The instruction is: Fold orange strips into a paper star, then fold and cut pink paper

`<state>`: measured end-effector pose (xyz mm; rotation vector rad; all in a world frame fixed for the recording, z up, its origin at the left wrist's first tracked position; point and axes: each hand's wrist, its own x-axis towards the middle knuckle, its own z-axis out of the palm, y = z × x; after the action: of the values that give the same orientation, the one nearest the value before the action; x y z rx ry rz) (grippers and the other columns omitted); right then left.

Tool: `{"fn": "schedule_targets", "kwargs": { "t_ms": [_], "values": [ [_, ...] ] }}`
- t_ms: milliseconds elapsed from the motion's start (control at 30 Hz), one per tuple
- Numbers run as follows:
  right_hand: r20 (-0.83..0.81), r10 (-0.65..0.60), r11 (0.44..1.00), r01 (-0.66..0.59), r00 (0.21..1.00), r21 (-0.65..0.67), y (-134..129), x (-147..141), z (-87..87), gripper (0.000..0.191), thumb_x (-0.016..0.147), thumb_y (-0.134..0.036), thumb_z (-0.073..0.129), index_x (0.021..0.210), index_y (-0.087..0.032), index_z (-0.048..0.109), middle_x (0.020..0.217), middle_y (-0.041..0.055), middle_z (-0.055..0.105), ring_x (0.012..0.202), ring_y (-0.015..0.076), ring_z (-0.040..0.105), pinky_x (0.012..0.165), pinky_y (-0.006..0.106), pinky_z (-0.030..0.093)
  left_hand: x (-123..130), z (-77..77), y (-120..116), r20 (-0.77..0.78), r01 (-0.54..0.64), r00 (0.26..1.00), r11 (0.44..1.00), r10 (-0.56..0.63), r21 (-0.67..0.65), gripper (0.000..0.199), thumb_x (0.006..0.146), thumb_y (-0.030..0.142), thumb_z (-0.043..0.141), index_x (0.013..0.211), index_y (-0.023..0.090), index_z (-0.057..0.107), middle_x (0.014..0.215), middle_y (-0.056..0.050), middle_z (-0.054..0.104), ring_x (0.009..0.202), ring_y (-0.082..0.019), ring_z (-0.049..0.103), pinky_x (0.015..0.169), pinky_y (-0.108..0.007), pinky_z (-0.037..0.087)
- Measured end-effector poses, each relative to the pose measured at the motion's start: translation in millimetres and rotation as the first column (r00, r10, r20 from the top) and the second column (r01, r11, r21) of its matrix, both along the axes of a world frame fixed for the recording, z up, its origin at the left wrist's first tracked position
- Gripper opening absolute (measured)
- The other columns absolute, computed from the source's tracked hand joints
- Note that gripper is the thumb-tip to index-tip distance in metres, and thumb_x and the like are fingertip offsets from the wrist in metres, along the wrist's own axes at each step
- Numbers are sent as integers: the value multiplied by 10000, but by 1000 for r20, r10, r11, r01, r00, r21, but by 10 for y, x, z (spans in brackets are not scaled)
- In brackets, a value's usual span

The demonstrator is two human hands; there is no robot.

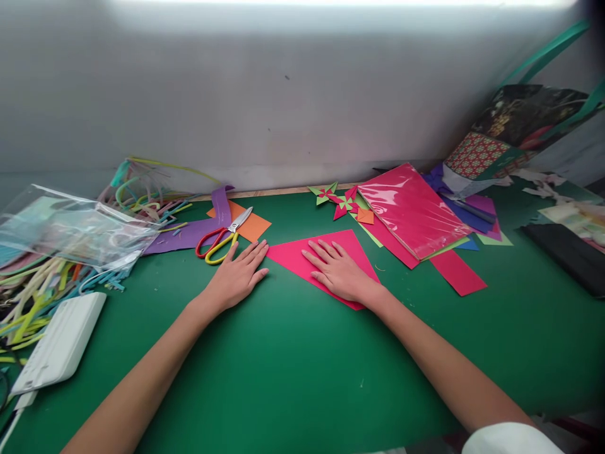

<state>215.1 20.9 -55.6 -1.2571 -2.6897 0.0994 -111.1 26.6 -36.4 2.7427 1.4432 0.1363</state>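
A pink sheet of paper (347,249), with a pointed left corner, lies flat on the green tabletop (283,378). My right hand (338,270) rests on the sheet, palm down with its fingers stretched out. Just left of that pointed corner, my left hand (241,275) lies flat on the table, fingers extended and holding nothing. Beyond my left fingers are scissors (227,236) with one red and one yellow handle, their blades apart. They lie partly over purple paper (189,234) and an orange paper piece (255,224).
Folded paper stars (345,203) and a plastic-wrapped pink paper pack (411,208) sit at the back right. A patterned bag (491,145) and a black case (564,255) are farther right. On the left are colourful strips (33,309), a clear plastic bag (108,230) and a white corded device (61,343).
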Motion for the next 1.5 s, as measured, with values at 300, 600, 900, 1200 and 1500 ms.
{"fn": "schedule_targets", "kwargs": {
  "t_ms": [300, 600, 900, 1200, 1500],
  "values": [
    [-4, -3, 1000, 3, 1000, 25, -29, -17, 63, 585, 1092, -497, 343, 1629, -267, 328, 1686, 109, 341, 1560, 300, 296, 1238, 542, 276, 383, 18, -63, 141, 261, 956, 965, -257, -8, 521, 1089, 413, 366, 1599, 310, 388, 1628, 0, 431, 1545, -211, 359, 1302, -443, 273],
    [-100, 72, 997, -68, 992, 45, -168, -229, 451, 369, 1072, -410, 457, 1309, -228, 674, 1416, 150, 619, 1240, 320, 580, 1003, 477, 465, 381, 12, -64, 177, 267, 950, 963, -257, -34, 494, 1091, 419, 376, 1573, 330, 431, 1604, 19, 460, 1526, -209, 394, 1306, -445, 264],
    [-131, 195, 976, -179, 972, 123, -124, -361, 204, 317, 1067, -343, 493, 1278, -202, 683, 1388, 144, 641, 1169, 300, 616, 957, 465, 484, 377, -28, -61, 192, 282, 940, 959, -281, 24, 502, 1091, 399, 394, 1569, 255, 442, 1594, -14, 482, 1495, -226, 444, 1279, -448, 319],
    [-226, 113, 994, -110, 968, 25, -179, -295, 255, 289, 1048, -280, 524, 1251, -258, 729, 1227, 99, 688, 1083, 267, 596, 911, 429, 489, 349, -34, -39, 176, 299, 939, 954, -296, 9, 497, 1091, 410, 396, 1567, 274, 444, 1610, 15, 457, 1518, -235, 407, 1285, -452, 297],
    [-259, 106, 994, -112, 960, -9, -282, -171, 249, 297, 1043, -236, 515, 1249, -262, 727, 1241, 97, 685, 1107, 266, 595, 936, 437, 481, 346, -42, -32, 212, 295, 933, 955, -290, 6, 505, 1086, 400, 413, 1582, 309, 416, 1597, 14, 479, 1508, -227, 425, 1285, -456, 301]
  ]
}}
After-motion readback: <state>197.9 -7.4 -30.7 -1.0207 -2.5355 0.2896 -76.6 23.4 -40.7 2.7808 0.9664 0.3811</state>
